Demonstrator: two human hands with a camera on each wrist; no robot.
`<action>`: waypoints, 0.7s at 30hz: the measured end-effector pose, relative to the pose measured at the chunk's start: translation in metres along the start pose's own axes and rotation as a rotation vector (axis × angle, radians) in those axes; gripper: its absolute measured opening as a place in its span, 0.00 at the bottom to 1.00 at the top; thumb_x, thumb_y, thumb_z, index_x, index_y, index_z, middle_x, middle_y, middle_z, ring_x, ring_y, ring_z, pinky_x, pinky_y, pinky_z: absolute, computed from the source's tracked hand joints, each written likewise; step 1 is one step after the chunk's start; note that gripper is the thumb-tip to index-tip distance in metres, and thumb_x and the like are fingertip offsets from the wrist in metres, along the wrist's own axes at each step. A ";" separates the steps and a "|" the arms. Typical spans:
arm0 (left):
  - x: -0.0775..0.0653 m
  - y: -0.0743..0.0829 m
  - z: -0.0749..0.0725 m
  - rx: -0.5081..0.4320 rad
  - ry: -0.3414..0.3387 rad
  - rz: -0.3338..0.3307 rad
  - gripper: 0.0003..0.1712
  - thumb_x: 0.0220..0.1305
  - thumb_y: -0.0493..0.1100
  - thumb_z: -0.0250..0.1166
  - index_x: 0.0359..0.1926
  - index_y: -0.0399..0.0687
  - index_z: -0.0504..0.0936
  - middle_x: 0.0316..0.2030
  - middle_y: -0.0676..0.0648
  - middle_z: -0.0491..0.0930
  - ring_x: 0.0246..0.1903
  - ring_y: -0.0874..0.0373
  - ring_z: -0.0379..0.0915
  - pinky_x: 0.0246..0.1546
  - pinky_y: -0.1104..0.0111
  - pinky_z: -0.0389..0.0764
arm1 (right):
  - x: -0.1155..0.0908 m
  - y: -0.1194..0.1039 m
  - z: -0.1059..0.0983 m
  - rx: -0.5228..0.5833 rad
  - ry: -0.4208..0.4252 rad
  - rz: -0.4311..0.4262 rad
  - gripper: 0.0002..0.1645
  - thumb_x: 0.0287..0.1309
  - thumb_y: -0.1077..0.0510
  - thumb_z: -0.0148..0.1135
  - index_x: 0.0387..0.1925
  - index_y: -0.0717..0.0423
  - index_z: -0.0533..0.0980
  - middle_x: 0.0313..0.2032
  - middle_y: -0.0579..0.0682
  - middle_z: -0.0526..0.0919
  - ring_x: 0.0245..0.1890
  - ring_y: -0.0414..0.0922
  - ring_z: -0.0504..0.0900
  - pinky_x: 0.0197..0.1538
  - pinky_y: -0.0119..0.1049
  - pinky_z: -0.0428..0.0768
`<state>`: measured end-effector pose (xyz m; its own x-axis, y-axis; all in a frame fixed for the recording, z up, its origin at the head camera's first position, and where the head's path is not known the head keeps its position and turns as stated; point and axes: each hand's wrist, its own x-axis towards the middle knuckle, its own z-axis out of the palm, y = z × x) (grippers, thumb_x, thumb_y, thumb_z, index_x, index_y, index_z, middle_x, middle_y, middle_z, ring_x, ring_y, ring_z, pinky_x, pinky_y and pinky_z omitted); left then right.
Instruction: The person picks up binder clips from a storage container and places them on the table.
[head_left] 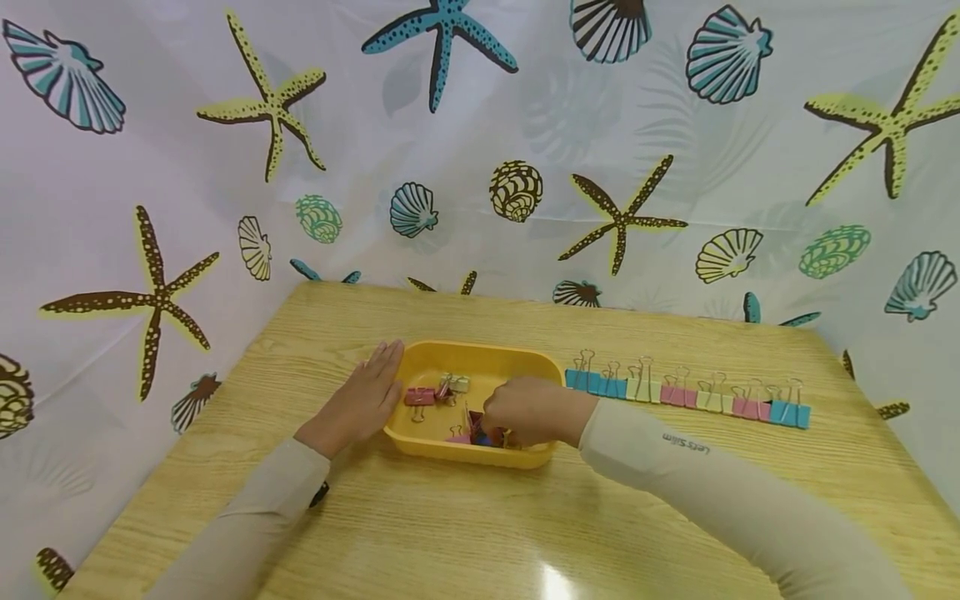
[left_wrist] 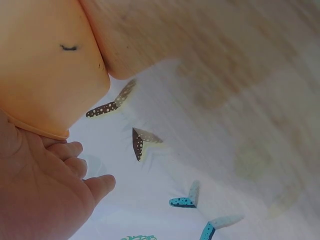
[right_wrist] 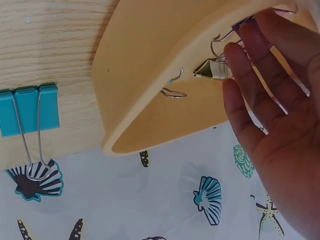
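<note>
R hand (head_left: 527, 408) nxt to clips (head_left: 476, 426)

The yellow tray (head_left: 480, 358) is reachable from above; its walls (head_left: 465, 453) block sideways.

Tabletop (head_left: 420, 533) work nook screened by seaside-print cloth (head_left: 480, 125)

A pale, wood-grained surface is closed in at the back and both sides by white fabric printed with starfish (head_left: 619, 218) and seashells (head_left: 413, 210). Binder clips (head_left: 678, 395) lined up beside a yellow tray (head_left: 465, 452) are office supplies, but the fabric fills the background, so home, office or lab cannot be told apart.
</note>
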<state>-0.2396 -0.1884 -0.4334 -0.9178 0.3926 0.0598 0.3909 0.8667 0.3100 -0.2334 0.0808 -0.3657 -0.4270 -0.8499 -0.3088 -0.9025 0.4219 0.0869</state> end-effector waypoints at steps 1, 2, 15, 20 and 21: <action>0.000 0.000 0.000 -0.001 -0.001 0.000 0.35 0.77 0.48 0.38 0.75 0.36 0.39 0.75 0.40 0.40 0.74 0.43 0.34 0.69 0.43 0.46 | 0.001 0.000 0.001 -0.009 -0.001 0.001 0.09 0.55 0.64 0.67 0.31 0.45 0.83 0.32 0.40 0.82 0.26 0.36 0.76 0.31 0.29 0.75; 0.000 -0.001 0.000 -0.002 0.001 0.002 0.35 0.77 0.48 0.38 0.75 0.36 0.39 0.75 0.39 0.40 0.74 0.43 0.34 0.69 0.43 0.46 | 0.002 0.000 0.002 -0.029 -0.001 -0.003 0.09 0.55 0.65 0.67 0.33 0.45 0.82 0.31 0.40 0.82 0.25 0.37 0.74 0.31 0.29 0.74; 0.000 -0.001 0.001 -0.021 0.005 0.003 0.35 0.77 0.48 0.39 0.75 0.37 0.39 0.75 0.40 0.40 0.74 0.43 0.34 0.69 0.44 0.46 | 0.010 -0.001 0.003 0.026 -0.023 -0.015 0.10 0.59 0.65 0.63 0.28 0.46 0.79 0.24 0.39 0.76 0.24 0.38 0.69 0.30 0.29 0.68; 0.000 -0.002 0.002 -0.019 0.003 0.004 0.35 0.77 0.48 0.39 0.75 0.37 0.39 0.75 0.40 0.40 0.74 0.43 0.34 0.69 0.44 0.46 | 0.013 0.001 0.001 0.046 -0.008 -0.024 0.06 0.60 0.60 0.64 0.36 0.47 0.84 0.34 0.41 0.85 0.35 0.38 0.82 0.40 0.28 0.80; 0.000 -0.002 0.002 -0.020 0.002 0.003 0.35 0.77 0.48 0.39 0.75 0.37 0.39 0.75 0.40 0.40 0.74 0.43 0.34 0.69 0.44 0.46 | 0.013 0.002 0.000 0.053 -0.006 -0.023 0.07 0.60 0.60 0.64 0.37 0.47 0.85 0.36 0.42 0.86 0.36 0.38 0.83 0.41 0.28 0.80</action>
<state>-0.2403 -0.1896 -0.4358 -0.9166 0.3950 0.0625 0.3926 0.8591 0.3284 -0.2406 0.0703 -0.3698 -0.4056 -0.8577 -0.3160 -0.9077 0.4185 0.0292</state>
